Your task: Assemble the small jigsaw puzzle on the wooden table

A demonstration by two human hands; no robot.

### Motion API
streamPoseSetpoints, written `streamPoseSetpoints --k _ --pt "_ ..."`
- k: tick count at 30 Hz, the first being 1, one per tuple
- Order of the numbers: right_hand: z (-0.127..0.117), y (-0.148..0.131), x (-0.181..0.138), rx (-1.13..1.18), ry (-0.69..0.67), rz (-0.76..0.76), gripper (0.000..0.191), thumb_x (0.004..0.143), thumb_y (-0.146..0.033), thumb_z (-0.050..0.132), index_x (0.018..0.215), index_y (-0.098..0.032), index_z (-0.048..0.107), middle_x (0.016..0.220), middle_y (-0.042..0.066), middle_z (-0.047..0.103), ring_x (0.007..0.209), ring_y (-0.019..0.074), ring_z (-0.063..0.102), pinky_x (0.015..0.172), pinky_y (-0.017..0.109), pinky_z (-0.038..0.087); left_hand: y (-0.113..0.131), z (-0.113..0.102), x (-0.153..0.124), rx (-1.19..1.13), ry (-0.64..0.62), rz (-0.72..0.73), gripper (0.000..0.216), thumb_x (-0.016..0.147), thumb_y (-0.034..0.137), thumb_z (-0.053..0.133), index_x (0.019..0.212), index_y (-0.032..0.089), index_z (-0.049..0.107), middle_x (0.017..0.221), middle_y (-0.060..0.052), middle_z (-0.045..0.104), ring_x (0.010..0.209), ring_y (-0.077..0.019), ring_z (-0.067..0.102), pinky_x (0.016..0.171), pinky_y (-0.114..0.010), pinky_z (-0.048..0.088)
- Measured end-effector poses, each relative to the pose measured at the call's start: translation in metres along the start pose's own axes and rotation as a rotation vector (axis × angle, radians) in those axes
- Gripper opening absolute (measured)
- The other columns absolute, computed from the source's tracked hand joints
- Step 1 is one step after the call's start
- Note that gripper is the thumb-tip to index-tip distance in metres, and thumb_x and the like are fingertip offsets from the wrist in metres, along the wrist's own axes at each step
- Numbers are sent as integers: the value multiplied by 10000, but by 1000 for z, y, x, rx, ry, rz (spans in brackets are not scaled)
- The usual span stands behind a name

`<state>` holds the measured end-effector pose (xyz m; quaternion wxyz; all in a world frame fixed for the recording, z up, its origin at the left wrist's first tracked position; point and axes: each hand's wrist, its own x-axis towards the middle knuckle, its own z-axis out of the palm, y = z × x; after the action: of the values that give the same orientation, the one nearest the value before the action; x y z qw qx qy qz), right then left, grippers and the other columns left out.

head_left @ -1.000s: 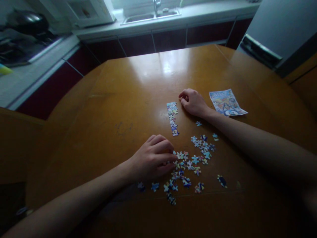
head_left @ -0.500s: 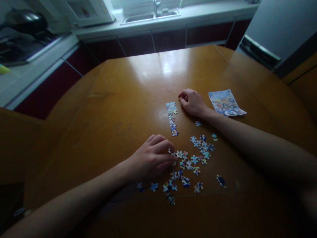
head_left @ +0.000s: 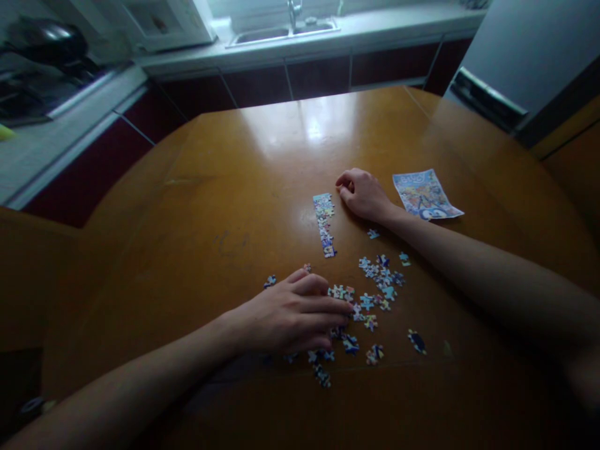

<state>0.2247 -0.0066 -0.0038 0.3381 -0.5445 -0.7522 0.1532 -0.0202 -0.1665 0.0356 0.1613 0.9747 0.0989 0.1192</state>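
My left hand (head_left: 293, 312) lies palm down over the near-left part of a spread of loose jigsaw pieces (head_left: 383, 275), its fingers stretched out and touching some of them. Several pieces are partly hidden under it. My right hand (head_left: 364, 195) rests on the table with fingers curled toward the thumb; whatever may be between the fingertips is hidden. Just left of it lies a narrow strip of joined jigsaw pieces (head_left: 324, 226), straight on its left side and knobbed on its right. A single piece (head_left: 372, 234) sits below the right wrist.
A printed picture sheet (head_left: 427, 195) lies right of my right hand on the wooden table (head_left: 225, 162). Stray pieces lie near the left hand and one dark piece (head_left: 417, 341) at the right. Beyond the table are a sink (head_left: 262, 35), a stove and a grey appliance.
My left hand has slid a little right over the loose pieces, its fingers now flatter and spread. Pieces now show above its knuckles. The right hand has stayed in place.
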Motion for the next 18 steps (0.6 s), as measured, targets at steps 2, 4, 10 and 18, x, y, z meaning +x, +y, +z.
streamPoseSetpoints --k 2,4,10,18 --pt "0 0 0 5 -6 5 128 854 -201 594 891 -185 716 927 103 681 835 237 587 787 388 455 -1 1 -1 17 -5 11 353 1032 480 516 1266 255 655 1324 -17 684 1099 -245 532 1119 -444 295" --pt "0 0 0 5 -5 4 131 848 -198 596 887 -185 721 927 101 679 842 237 588 785 384 453 -2 1 -2 38 -7 12 372 1029 502 510 1273 260 656 1317 -18 685 1079 -244 531 1119 -443 292" --pt "0 0 0 -3 9 -11 135 824 -166 596 851 -184 727 906 94 679 820 228 592 780 374 454 -3 -1 -1 101 3 14 386 1019 467 549 1329 248 616 1241 -45 696 1000 -232 532 1005 -398 374" --pt "0 0 0 4 16 -14 119 827 -171 601 847 -185 717 898 93 679 805 228 593 765 376 463 -1 -5 3 89 77 1 237 1003 234 585 1237 214 619 1083 -48 718 911 -188 538 945 -363 420"
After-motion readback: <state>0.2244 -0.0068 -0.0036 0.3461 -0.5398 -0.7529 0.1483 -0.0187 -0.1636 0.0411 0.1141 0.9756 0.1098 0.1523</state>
